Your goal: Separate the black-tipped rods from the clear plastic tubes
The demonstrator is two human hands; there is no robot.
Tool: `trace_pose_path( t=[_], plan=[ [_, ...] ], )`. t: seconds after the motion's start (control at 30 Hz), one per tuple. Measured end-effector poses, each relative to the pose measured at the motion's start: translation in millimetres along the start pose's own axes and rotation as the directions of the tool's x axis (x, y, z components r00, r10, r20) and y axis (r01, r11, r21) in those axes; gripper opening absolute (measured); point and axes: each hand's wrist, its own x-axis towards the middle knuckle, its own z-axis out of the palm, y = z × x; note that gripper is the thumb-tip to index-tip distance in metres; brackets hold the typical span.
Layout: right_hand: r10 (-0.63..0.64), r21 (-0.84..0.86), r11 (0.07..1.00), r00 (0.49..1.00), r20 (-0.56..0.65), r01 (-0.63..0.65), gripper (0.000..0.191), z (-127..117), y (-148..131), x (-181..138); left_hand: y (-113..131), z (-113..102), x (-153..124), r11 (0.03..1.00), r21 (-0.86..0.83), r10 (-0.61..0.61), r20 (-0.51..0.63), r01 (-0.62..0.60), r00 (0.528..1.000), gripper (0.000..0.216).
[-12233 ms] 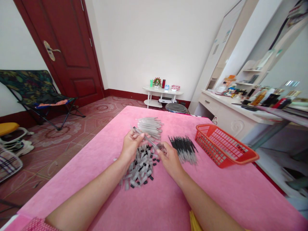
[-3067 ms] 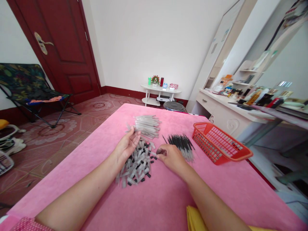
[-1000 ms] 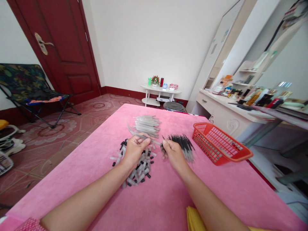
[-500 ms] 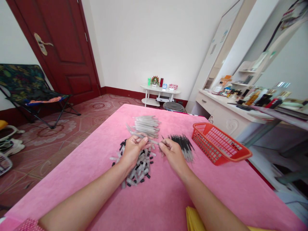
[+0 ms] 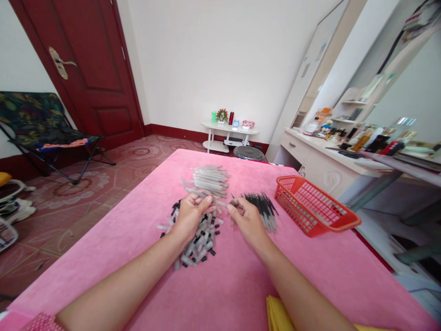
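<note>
Caps (image 5: 205, 238) before tubes (image 5: 210, 178) on the table (image 5: 213, 296); rods (image 5: 262, 209) between caps and basket (image 5: 299, 212)

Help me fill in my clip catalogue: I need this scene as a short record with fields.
Left hand: the left hand holds a thin translucent tube; more pale ends stick out beyond it, count unclear
Right hand: the right hand has its fingers closed at the tube's other end
Beyond the hands: stack of pale tubes
Partly behind left hand: heap of small clear and black pieces
Beside right hand: black-and-pale sticks
Farther right: red-orange basket
Surface: pink covering
Background: red door, folding chair
</note>
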Motion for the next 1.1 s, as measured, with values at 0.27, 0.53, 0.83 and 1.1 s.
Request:
trace_pose_path(
  t=[0.27, 0.53, 0.83, 1.1],
  plan=[
    [0.146, 0.212, 0.964, 0.985, 0.095, -0.164, 0.042, 2.1, 3.1, 2.3, 2.2, 0.4, -0.9, 1.000, 0.025, -0.003, 0.035, 0.002, 0.999, 0.033],
    [0.085, 0.094, 0.992, 0.995, 0.059, -0.090, 0.026, 4.1, 11.0, 2.2, 5.7, -7.0, 5.9, 0.991, 0.085, 0.107, -0.033, -0.104, 0.994, 0.032],
    [-0.040, -0.482, 0.871, 0.992, 0.118, 0.092, 0.016, 11.9, 31.9, -5.4, 10.5, -17.8, 14.2, 0.967, 0.221, 0.152, -0.115, -0.124, 0.982, 0.037],
    [-0.003, -0.595, 0.800, 0.994, 0.112, 0.069, 0.010, 13.9, 29.2, -7.1, 2.1, -20.7, 18.8, 0.870, 0.462, 0.223, -0.058, -0.171, 0.973, 0.028]
  ],
)
